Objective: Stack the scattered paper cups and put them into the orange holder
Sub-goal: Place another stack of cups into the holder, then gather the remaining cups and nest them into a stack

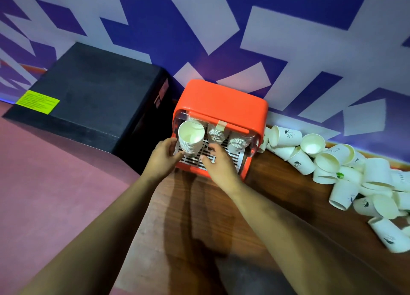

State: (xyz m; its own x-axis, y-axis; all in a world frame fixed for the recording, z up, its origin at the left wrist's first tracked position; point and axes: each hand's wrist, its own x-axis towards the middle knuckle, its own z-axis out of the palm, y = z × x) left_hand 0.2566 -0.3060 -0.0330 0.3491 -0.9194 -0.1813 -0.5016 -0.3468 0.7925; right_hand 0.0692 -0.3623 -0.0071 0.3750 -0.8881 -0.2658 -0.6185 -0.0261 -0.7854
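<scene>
Cup stack (190,139) in left hand (163,158); right hand (218,164) just beside.

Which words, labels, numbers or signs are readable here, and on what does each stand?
No text here is readable.
Yellow label on the black box: lines of print, too blurred.
Red sticker on the box's side: too small and dark.
Paper cups: small dark drawings; any words too small.
Orange holder: no text visible.
</scene>
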